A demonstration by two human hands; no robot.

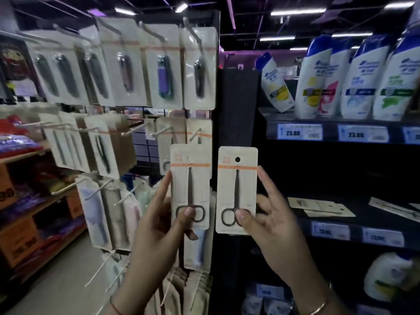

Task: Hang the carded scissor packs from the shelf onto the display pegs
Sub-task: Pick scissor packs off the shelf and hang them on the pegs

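Note:
My left hand (159, 221) holds one carded scissor pack (190, 178) upright, thumb on the black scissor handles, in front of the peg display. My right hand (270, 219) holds a second carded scissor pack (236, 185) beside it, its round hang hole showing near the top. Both cards are beige with an orange stripe. Just above the left pack, two white pegs (195, 135) carry similar scissor cards. More carded packs (320, 206) lie flat on the dark shelf to the right.
Rows of pegs with nail clippers (163, 76) and tweezers (102, 153) fill the display on the left; one peg (134, 130) sticks out bare. Shampoo bottles (354, 83) stand on the upper right shelf. Cartons and bags sit on wooden shelves at far left.

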